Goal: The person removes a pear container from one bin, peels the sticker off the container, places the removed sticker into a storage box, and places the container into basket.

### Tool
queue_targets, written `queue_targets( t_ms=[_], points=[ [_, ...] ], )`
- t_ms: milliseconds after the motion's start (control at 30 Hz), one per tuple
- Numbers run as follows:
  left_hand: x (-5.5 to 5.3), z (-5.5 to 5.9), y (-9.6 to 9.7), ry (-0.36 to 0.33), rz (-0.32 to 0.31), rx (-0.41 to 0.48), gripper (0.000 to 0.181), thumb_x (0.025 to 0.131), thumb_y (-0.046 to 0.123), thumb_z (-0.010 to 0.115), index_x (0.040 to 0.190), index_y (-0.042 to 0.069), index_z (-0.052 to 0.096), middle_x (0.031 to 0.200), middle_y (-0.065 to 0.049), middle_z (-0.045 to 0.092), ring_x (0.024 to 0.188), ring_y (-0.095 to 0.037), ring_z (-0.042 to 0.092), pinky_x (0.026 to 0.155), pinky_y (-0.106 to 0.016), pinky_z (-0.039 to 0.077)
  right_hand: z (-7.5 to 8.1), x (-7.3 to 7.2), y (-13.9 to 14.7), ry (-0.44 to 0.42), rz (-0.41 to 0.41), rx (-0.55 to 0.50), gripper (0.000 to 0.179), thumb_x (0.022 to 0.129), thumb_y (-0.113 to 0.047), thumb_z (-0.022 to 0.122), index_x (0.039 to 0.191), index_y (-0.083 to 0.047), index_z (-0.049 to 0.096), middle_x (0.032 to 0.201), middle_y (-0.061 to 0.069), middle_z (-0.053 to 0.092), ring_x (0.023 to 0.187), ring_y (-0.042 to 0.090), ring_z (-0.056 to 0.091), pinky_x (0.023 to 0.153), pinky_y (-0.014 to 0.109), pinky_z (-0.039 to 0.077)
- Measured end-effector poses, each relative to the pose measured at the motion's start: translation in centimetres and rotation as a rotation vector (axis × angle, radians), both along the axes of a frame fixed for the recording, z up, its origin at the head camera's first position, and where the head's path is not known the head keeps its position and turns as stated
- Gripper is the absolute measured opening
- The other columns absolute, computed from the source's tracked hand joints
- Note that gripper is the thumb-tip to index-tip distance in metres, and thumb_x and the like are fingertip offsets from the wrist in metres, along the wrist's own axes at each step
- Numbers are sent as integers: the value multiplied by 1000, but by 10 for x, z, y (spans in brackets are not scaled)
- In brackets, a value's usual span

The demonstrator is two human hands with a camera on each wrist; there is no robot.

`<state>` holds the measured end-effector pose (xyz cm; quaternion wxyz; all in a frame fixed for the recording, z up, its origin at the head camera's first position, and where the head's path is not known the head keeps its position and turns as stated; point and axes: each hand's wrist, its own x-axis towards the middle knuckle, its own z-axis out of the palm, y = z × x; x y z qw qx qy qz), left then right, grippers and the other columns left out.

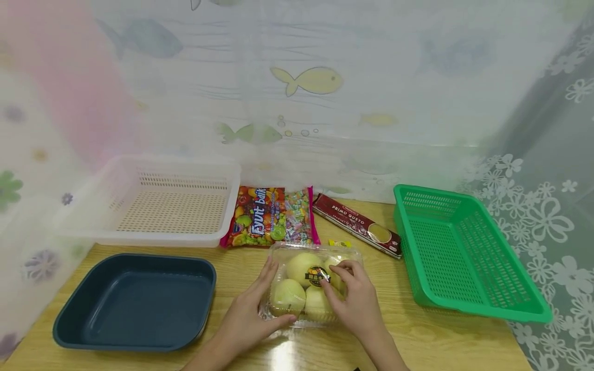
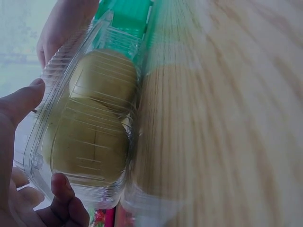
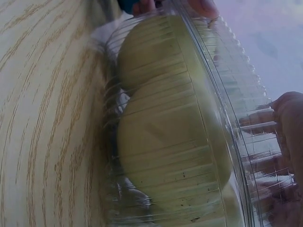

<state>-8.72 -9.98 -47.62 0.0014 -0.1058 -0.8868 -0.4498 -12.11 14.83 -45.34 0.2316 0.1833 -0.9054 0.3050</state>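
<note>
A clear plastic clamshell box (image 1: 303, 320) of round pale yellow-green fruits (image 1: 289, 298) sits on the table, its lid over the fruit and a dark label (image 1: 317, 276) on top. My left hand (image 1: 248, 309) holds the box at its left side, thumb along the near edge. In the left wrist view, the left thumb (image 2: 29, 100) lies over the lid and bent fingers (image 2: 66, 201) touch the side. Resting on the right part of the lid is my right hand (image 1: 357, 299), thumb by the label. The right wrist view shows its fingers (image 3: 289, 127) against the lid.
A dark blue basin (image 1: 139, 304) stands at left, with a white basket (image 1: 162, 238) behind it. Behind the box lie a candy bag (image 1: 274, 216), a spaghetti pack (image 1: 355, 222) and a small yellow wrapped piece (image 1: 340, 243). A green basket (image 1: 464, 257) stands at right.
</note>
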Motion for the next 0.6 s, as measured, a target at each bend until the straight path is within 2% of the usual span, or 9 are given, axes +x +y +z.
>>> queue_targets(
  t_ms=[267,467,600],
  points=[
    [-1,1,-1,4,0,2,115,78,60,90,170,32,26,176,16,13,150,-42,41,114,-65,42,-1,-1,0,22,16,-22,26,85,-14,90,108,-5,81,108,5,67,90,13,62,70,26,56],
    [0,-1,0,-15,-11,34,116,78,57,91,170,35,25,175,19,13,153,-37,37,116,-62,39,-4,0,2,58,35,-58,27,80,-9,92,105,-8,81,104,3,70,74,14,58,60,24,50],
    [1,-5,1,-16,-6,61,114,78,56,91,170,35,26,175,20,13,153,-36,37,116,-62,39,-4,0,3,52,51,-65,27,79,-6,92,104,-10,81,103,1,74,75,12,61,62,25,54]
  ],
)
